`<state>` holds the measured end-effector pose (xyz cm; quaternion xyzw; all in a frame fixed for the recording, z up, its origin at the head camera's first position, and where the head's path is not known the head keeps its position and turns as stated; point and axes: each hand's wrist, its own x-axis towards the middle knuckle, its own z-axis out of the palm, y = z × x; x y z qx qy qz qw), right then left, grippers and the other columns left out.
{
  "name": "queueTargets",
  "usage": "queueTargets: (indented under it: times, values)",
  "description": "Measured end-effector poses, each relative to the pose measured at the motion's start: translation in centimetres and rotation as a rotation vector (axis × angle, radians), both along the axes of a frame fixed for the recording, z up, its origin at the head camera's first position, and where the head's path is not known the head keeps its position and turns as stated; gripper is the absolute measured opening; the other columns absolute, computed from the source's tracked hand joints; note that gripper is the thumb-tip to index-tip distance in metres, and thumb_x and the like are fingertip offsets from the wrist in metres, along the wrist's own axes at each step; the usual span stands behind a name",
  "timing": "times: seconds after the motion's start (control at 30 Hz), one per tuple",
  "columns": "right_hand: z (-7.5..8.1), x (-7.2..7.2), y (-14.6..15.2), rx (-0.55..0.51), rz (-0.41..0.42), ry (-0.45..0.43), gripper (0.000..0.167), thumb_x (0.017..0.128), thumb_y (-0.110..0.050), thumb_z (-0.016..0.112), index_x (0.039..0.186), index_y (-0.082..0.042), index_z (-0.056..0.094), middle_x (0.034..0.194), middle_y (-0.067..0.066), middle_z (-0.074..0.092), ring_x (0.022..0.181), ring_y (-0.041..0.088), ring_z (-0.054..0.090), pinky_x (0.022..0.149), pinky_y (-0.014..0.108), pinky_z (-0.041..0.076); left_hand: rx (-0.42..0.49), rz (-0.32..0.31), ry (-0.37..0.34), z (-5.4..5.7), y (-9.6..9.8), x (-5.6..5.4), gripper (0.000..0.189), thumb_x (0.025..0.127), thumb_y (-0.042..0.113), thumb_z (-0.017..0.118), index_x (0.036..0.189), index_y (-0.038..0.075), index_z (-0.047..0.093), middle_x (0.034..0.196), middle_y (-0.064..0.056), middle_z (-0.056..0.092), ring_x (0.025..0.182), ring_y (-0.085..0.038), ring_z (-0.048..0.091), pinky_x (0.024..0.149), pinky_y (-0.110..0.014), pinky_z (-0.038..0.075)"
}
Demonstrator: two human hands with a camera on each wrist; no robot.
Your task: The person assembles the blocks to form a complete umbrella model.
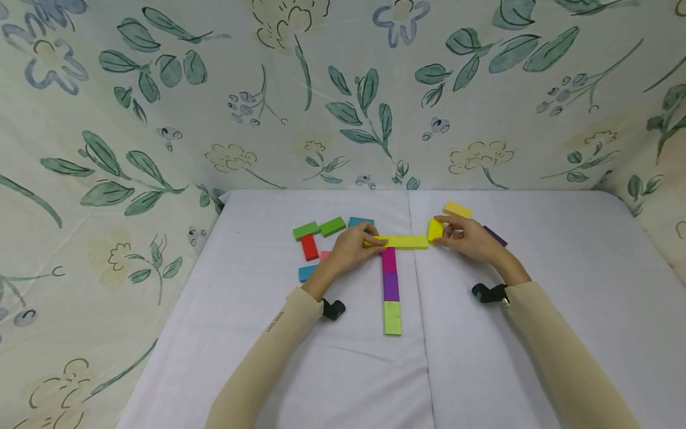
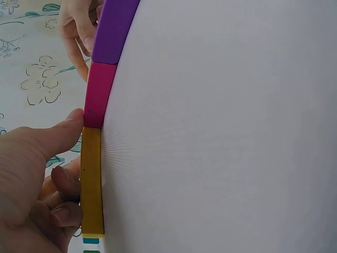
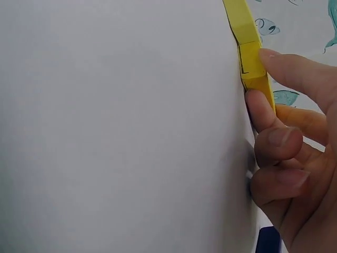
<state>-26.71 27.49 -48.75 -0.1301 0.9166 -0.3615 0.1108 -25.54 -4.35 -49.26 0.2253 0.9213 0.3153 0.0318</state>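
"Beige sleeves point(image 1: 568, 351) reach in from the near side, left and right, facing a floral backdrop point(image 1: 300, 83) across a white-covered table point(image 1: 471, 363)."

"How are the hands placed?"

"Close in, neither spread wide. Left hand point(image 1: 351, 245) holds the left end of a yellow bar point(image 1: 407, 242) with thumb and bent fingers; right hand point(image 1: 471, 238) pinches a small yellow block point(image 1: 435, 230) between thumb and fingers."

"What lies between them?"

"Chiefly a column of magenta, purple and green blocks point(image 1: 391, 287), running near to far. Its far end meets the bar, which lies left to right."

"And which hand is nearer the small block?"

"Right, plainly: the block sits just left of that hand's fingertips and well to the right of the left hand. It stands at the bar's right end, the two apparently touching. Its long axis seems to run near to far, across the bar's length. That corner, in our judgement, is the relation that counts."
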Motion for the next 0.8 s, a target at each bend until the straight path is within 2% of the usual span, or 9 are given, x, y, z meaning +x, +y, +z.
queueTargets:
  times: [0.1, 0.17, 0.23, 0.37, 0.5, 0.67, 0.8]
  values:
    - [0.1, 0.0, 0.3, -0.008, -0.001, 0.001, 0.065, 0.098, -0.03, 0.073, 0.155, -0.01, 0.048, 0.107, 0.014, 0.062, 0.091, 0.025, 0.061, 0.077, 0.021, 0.049, 0.001, 0.002, -0.002, 0.0, 0.0, 0.0, 0.03, 0.091, 0.03, 0.08, 0.12, 0.02, 0.078, 0.119, -0.002, 0.067, 0.105, -0.018, 0.059, 0.089, -0.03, 0.05]
    - [0.4, 0.0, 0.5, -0.014, -0.039, 0.023, 0.063, 0.099, -0.032, 0.071, 0.154, -0.011, 0.049, 0.109, 0.015, 0.063, 0.092, 0.026, 0.062, 0.077, 0.021, 0.049, -0.002, 0.001, -0.001, 0.0, 0.0, 0.0, 0.03, 0.092, 0.03, 0.08, 0.12, 0.02, 0.078, 0.119, -0.002, 0.067, 0.106, -0.018, 0.059, 0.09, -0.03, 0.05]
    - [0.7, 0.0, 0.8, -0.016, -0.114, 0.065, 0.059, 0.1, -0.033, 0.07, 0.153, -0.014, 0.052, 0.112, 0.016, 0.065, 0.092, 0.026, 0.061, 0.075, 0.021, 0.048, -0.002, 0.001, 0.0, 0.0, 0.0, 0.1, 0.03, 0.092, 0.03, 0.08, 0.12, 0.02, 0.078, 0.12, -0.002, 0.067, 0.106, -0.019, 0.059, 0.091, -0.03, 0.051]
    - [1.3, -0.1, 1.3, 0.0, -0.278, 0.187, 0.05, 0.099, -0.029, 0.071, 0.146, -0.014, 0.06, 0.118, 0.017, 0.065, 0.079, 0.023, 0.051, 0.059, 0.022, 0.039, -0.002, 0.004, 0.0, -0.1, 0.1, 0.1, 0.03, 0.092, 0.03, 0.08, 0.121, 0.019, 0.078, 0.12, -0.001, 0.066, 0.108, -0.018, 0.059, 0.092, -0.031, 0.051]
    - [1.5, -0.3, 1.7, 0.034, -0.347, 0.251, 0.048, 0.098, -0.024, 0.073, 0.143, -0.012, 0.063, 0.125, 0.019, 0.062, 0.069, 0.023, 0.046, 0.053, 0.023, 0.036, 0.007, 0.01, -0.006, -0.1, 0.1, 0.1, 0.03, 0.092, 0.03, 0.08, 0.12, 0.019, 0.078, 0.12, -0.001, 0.066, 0.109, -0.018, 0.059, 0.093, -0.031, 0.051]
    - [1.3, -0.8, 2.1, 0.062, -0.374, 0.233, 0.047, 0.098, -0.023, 0.072, 0.142, -0.011, 0.063, 0.134, 0.023, 0.06, 0.082, 0.027, 0.047, 0.063, 0.027, 0.039, 0.011, 0.01, -0.009, -0.1, 0.0, 0.1, 0.03, 0.092, 0.03, 0.08, 0.12, 0.02, 0.078, 0.12, 0.0, 0.066, 0.109, -0.018, 0.059, 0.093, -0.031, 0.05]
    - [1.0, -1.3, 2.2, 0.058, -0.397, 0.176, 0.046, 0.099, -0.023, 0.071, 0.142, -0.011, 0.063, 0.142, 0.026, 0.058, 0.098, 0.034, 0.049, 0.077, 0.039, 0.044, 0.006, 0.006, -0.004, 0.0, 0.0, 0.1, 0.03, 0.092, 0.031, 0.079, 0.12, 0.02, 0.078, 0.121, -0.001, 0.066, 0.108, -0.018, 0.059, 0.092, -0.03, 0.05]
